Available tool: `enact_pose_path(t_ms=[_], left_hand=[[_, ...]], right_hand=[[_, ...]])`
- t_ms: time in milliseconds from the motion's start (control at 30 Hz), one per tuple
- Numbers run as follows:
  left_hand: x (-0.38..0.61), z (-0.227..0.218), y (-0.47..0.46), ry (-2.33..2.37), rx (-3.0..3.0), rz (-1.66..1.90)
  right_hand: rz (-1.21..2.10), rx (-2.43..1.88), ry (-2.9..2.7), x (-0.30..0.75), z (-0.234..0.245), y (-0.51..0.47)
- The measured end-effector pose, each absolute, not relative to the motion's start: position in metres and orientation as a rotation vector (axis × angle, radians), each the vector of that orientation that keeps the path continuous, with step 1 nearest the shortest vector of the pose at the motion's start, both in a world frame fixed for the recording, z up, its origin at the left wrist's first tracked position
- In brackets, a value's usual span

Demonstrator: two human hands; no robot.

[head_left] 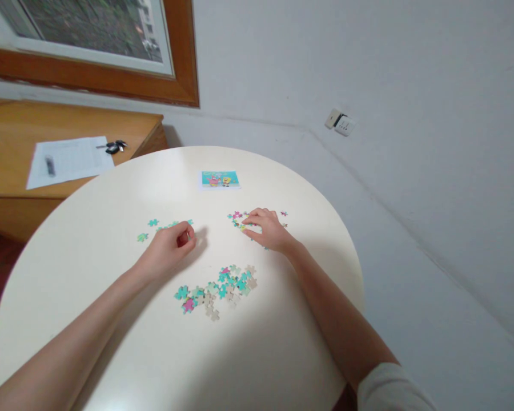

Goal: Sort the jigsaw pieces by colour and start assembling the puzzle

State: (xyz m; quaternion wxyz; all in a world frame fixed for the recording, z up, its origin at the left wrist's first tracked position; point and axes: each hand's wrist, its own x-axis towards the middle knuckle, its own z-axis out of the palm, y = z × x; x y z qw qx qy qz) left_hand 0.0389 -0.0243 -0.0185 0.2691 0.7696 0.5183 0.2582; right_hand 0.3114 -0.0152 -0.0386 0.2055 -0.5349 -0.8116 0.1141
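Note:
My left hand [171, 245] is closed in a pinch above the table, its thumb and forefinger tips together. Whether a piece sits between them I cannot make out. Just behind it lies a loose group of green and teal puzzle pieces [153, 222], partly covered by the hand. My right hand [265, 228] hovers low over a second group of pieces [237, 215], pink, yellow and teal, with thumb and fingers apart; its palm hides some of them. Nearer to me, between both arms, is a bigger pile of teal, pink and greyish puzzle pieces [223, 285].
A small picture card [220, 180] with cartoon figures lies toward the far side of the round white table [111, 194]. Beyond its left edge, a wooden desk [124, 123] bears a sheet of paper [72, 160] and keys [116, 146]. A wall [368, 68] bounds the right.

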Motion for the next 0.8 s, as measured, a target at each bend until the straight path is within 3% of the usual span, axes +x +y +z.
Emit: enact_pose_path(t_ms=[800], left_hand=[[0.0386, -0.0199, -0.0241, 1.385, 2.063, 0.691]], right_hand=[[0.348, -1.485, -2.275, 0.3108, -0.0382, -0.0121]])
